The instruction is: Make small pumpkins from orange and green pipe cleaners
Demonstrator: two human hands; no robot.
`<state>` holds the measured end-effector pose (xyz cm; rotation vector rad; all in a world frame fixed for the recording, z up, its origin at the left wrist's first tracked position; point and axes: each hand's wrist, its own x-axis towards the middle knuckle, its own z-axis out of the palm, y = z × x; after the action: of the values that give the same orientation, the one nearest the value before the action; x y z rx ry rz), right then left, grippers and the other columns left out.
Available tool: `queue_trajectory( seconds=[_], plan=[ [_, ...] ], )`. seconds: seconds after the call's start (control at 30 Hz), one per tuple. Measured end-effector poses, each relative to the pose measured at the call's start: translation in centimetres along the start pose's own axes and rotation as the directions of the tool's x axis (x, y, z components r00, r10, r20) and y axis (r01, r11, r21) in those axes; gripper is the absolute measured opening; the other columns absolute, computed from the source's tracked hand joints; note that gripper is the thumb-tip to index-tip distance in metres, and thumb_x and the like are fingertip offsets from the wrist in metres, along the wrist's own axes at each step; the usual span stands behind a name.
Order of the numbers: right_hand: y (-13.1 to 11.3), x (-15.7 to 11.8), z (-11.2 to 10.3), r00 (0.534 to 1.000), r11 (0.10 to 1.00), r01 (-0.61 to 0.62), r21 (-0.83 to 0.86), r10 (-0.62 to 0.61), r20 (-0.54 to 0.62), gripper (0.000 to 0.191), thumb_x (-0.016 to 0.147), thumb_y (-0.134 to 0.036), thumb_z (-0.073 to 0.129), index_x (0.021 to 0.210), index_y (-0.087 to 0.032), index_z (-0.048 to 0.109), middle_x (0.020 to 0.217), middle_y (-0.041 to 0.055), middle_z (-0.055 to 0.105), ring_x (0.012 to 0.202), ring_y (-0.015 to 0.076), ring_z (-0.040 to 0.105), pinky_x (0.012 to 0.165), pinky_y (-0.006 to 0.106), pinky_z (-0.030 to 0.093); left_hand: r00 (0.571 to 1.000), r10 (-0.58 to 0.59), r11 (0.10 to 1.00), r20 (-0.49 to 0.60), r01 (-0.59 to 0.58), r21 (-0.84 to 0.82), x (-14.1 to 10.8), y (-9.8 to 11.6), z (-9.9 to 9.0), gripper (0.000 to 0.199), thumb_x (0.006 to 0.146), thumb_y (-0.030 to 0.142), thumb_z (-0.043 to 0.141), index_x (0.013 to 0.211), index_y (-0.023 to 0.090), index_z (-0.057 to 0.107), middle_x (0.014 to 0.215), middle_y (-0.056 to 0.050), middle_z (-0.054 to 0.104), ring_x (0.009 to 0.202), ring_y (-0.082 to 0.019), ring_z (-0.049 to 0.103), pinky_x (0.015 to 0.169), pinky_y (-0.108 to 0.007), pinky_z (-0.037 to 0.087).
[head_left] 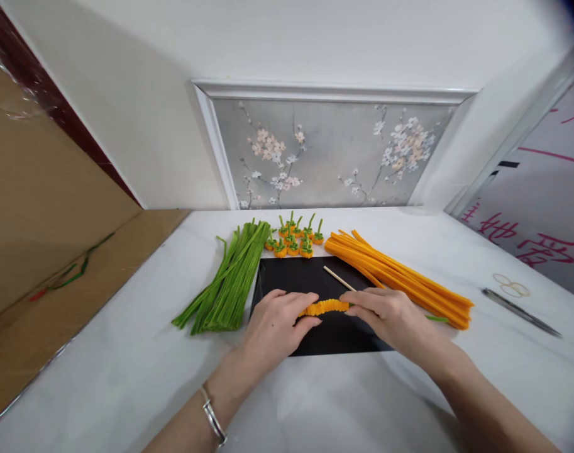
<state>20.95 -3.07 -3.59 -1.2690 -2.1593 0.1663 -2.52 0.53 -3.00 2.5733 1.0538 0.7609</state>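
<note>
Between my two hands stretches a coiled orange pipe cleaner (328, 307), held above a black mat (322, 336). My left hand (281, 319) pinches its left end between thumb and fingers. At the other end, my right hand (389, 313) grips it in a similar pinch. A thin wooden stick (338, 277) slants down toward the right fingers, lying over the mat; its lower end is hidden. A short green piece (436, 319) shows just beyond the right hand.
A bundle of green pipe cleaners (232, 283) lies left of the mat, an orange bundle (400, 274) to the right. Several small orange-and-green pumpkin-like pieces (293, 242) stand behind the mat. Tweezers (521, 311) and thin rings (510, 286) lie at the far right.
</note>
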Motion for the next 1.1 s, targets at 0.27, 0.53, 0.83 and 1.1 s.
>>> queue_trajectory(
  seconds=[0.27,0.53,0.83,1.1],
  plan=[
    [-0.2,-0.1,0.6,0.998,0.998,0.066,-0.011,-0.066,0.004,0.025,0.097,-0.019,0.046,0.104,-0.023,0.069,0.078,0.0036,0.069,0.063,0.0147,0.064,0.060,0.025,0.051,0.993,-0.102,0.944,0.052,0.113,-0.309,0.0,0.4,0.6,0.021,0.088,0.017,0.053,0.097,0.022,0.071,0.086,0.000,0.073,0.073,-0.016,0.066,0.067,-0.023,0.050],
    [-0.9,-0.1,0.7,0.999,0.999,0.038,0.022,-0.037,-0.017,0.021,0.096,-0.024,0.051,0.112,-0.022,0.065,0.090,0.0044,0.071,0.074,0.0167,0.068,0.066,0.026,0.053,0.970,-0.227,0.905,0.084,0.242,-0.350,0.0,1.4,0.7,0.025,0.083,0.023,0.064,0.107,0.022,0.068,0.089,0.001,0.073,0.070,-0.014,0.064,0.066,-0.022,0.048],
    [-1.6,0.1,0.7,0.997,0.998,0.061,-0.022,-0.062,-0.040,0.023,0.097,-0.030,0.048,0.106,-0.020,0.067,0.080,0.0048,0.071,0.065,0.0166,0.066,0.060,0.026,0.053,0.977,-0.213,0.889,0.028,0.206,-0.409,-0.2,1.4,1.0,0.019,0.089,0.016,0.051,0.097,0.021,0.068,0.080,0.001,0.070,0.067,-0.013,0.064,0.063,-0.022,0.048],
    [-0.9,-0.1,0.9,0.987,0.997,0.080,-0.022,-0.082,-0.137,0.026,0.099,-0.026,0.045,0.110,-0.021,0.067,0.086,0.0071,0.072,0.074,0.0179,0.067,0.068,0.028,0.054,0.920,-0.363,0.633,0.148,0.360,-0.685,0.1,1.5,1.0,0.052,0.078,0.026,0.071,0.126,0.022,0.052,0.111,-0.008,0.068,0.097,-0.020,0.066,0.089,-0.034,0.051]
  ],
)
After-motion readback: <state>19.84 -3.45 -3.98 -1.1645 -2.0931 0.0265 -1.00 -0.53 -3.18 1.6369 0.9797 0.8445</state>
